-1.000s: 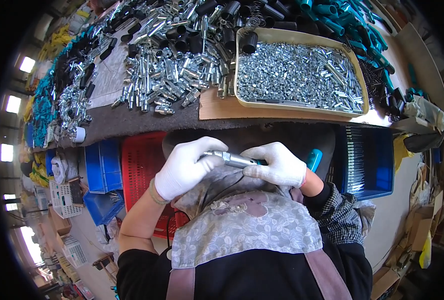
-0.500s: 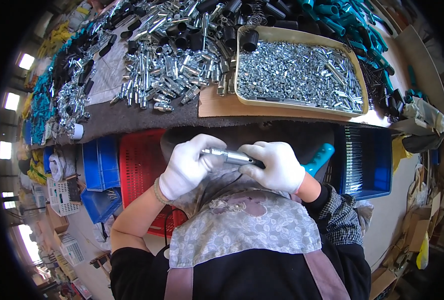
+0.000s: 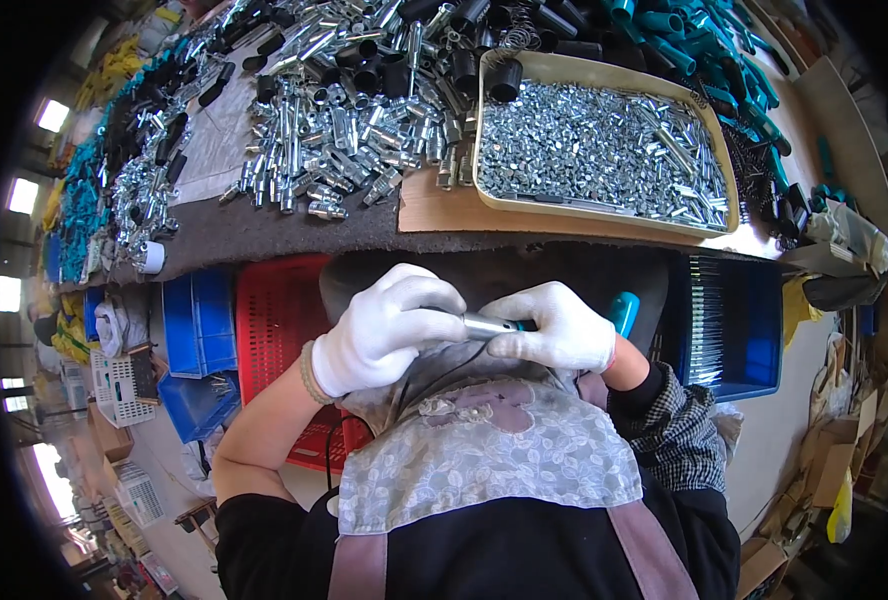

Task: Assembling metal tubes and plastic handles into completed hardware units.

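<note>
far out on the left of the table (image 3: 254, 235), a spread of teal parts (image 3: 82, 225) lines the edge, and here's a small white cup (image 3: 150, 258) close by. below sit blue bins (image 3: 199, 325), then a red crate (image 3: 276, 310) next to them. up top, a big heap of silver fittings (image 3: 349, 150) crowds the table. now the action: the left hand (image 3: 389, 332), gloved in white, has its fingers wrapped snugly around the left end of a metal tube (image 3: 486, 327), which lies nearly level above the lap, in front of the table's edge. at its other end, the right hand (image 3: 556, 330) grips with fingers pressed close, thumb underneath, and a teal handle (image 3: 624, 312) pokes out just past it. above, a cream tray (image 3: 524, 208) brims with tiny metal pieces (image 3: 584, 150); far right, thin rods (image 3: 702, 315) stand in a dark blue bin (image 3: 754, 335).
</note>
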`<action>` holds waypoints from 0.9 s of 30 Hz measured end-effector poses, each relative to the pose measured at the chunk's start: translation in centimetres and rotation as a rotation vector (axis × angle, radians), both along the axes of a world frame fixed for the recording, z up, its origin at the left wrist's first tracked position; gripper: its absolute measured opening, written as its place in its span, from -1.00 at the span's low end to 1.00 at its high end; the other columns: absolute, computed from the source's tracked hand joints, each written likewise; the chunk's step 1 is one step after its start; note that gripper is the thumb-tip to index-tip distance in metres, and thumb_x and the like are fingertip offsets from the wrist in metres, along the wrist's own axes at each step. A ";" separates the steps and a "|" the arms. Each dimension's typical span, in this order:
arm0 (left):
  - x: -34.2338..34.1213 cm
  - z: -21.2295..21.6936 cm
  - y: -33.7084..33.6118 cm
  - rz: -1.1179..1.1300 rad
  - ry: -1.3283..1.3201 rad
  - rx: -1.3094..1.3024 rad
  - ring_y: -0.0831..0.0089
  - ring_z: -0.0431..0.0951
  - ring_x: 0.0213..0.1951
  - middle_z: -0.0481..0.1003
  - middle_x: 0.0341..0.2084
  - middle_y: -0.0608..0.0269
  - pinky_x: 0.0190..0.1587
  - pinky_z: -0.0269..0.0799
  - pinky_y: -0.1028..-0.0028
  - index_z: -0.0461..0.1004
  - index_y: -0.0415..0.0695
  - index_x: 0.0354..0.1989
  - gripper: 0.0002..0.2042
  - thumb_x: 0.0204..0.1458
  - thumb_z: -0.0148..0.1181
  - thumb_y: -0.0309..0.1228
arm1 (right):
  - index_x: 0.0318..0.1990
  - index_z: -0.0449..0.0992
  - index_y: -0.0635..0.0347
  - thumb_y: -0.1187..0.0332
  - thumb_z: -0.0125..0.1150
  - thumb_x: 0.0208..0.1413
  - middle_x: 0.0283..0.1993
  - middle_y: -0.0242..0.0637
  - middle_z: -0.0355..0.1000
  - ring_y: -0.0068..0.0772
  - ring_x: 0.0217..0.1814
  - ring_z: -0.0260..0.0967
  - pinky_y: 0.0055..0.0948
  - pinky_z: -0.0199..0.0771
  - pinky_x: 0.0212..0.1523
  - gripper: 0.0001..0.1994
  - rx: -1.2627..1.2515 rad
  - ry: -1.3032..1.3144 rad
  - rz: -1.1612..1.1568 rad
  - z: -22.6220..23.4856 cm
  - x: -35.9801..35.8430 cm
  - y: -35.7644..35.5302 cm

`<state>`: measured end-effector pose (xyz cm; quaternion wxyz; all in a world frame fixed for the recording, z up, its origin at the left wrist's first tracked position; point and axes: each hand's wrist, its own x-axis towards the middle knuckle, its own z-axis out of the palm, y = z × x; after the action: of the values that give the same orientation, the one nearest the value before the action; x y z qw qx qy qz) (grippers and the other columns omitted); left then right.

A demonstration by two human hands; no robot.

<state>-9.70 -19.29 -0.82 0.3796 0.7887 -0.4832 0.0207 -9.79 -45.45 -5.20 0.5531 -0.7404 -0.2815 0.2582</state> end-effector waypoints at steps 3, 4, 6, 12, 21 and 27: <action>-0.9 0.4 -0.1 0.224 0.212 -0.017 0.07 0.54 -0.17 0.52 -0.20 0.09 -0.16 0.50 0.29 0.50 -0.14 0.01 -0.58 -0.12 0.33 -0.57 | -0.06 0.62 0.26 0.12 0.36 0.03 -0.22 0.04 0.57 0.01 -0.19 0.56 -0.22 0.53 -0.14 -0.58 -0.114 -0.205 -0.101 0.3 -0.3 0.4; -0.9 0.4 0.2 0.235 0.274 -0.010 0.07 0.55 -0.20 0.52 -0.21 0.07 -0.17 0.51 0.32 0.48 -0.19 0.02 -0.59 -0.08 0.35 -0.51 | -0.05 0.62 0.24 0.11 0.36 0.02 -0.20 0.03 0.57 0.08 -0.16 0.54 -0.18 0.53 -0.12 -0.57 -0.111 -0.211 -0.104 0.4 -0.4 0.3; -0.8 -0.1 0.8 0.152 0.227 0.048 0.14 0.59 -0.23 0.52 -0.25 0.06 -0.19 0.53 0.37 0.48 -0.20 0.02 -0.58 -0.07 0.37 -0.45 | -0.06 0.62 0.24 0.11 0.36 0.02 -0.20 0.03 0.57 0.08 -0.16 0.54 -0.19 0.53 -0.12 -0.58 -0.111 -0.226 -0.072 0.6 -0.3 0.2; -2.0 -1.7 -0.5 0.472 0.696 -0.089 0.48 0.46 -0.54 0.44 -0.57 0.28 -0.44 0.37 0.49 0.49 -0.22 -0.17 -0.78 0.26 0.15 -0.28 | -0.09 0.58 0.15 0.16 0.35 0.00 -0.36 -0.05 0.50 -0.05 -0.30 0.53 -0.15 0.49 -0.26 -0.64 -0.368 -0.517 -0.165 1.8 -1.2 1.3; -1.6 -0.7 -0.8 0.410 0.757 -0.073 0.46 0.43 -0.38 0.45 -0.40 0.25 -0.32 0.38 0.43 0.49 -0.21 -0.12 -0.82 0.20 0.16 -0.38 | -0.08 0.60 0.18 0.14 0.34 0.06 -0.37 -0.15 0.52 -0.24 -0.39 0.53 -0.25 0.50 -0.32 -0.64 -0.288 -0.510 -0.129 1.2 -0.1 0.7; -0.6 0.7 -0.6 -0.018 -0.018 -0.027 0.10 0.52 -0.24 0.51 -0.20 0.11 -0.21 0.47 0.28 0.57 -0.04 -0.15 -0.56 -0.31 0.22 -0.67 | -0.05 0.61 0.37 0.16 0.37 0.11 -0.30 -0.18 0.59 -0.51 -0.33 0.46 -0.43 0.50 -0.23 -0.58 0.117 0.226 0.128 0.1 0.4 -0.7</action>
<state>-10.26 -19.90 -0.09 0.3862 0.7790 -0.4931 0.0309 -9.43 -46.15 -5.14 0.6059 -0.6536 -0.2787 0.3577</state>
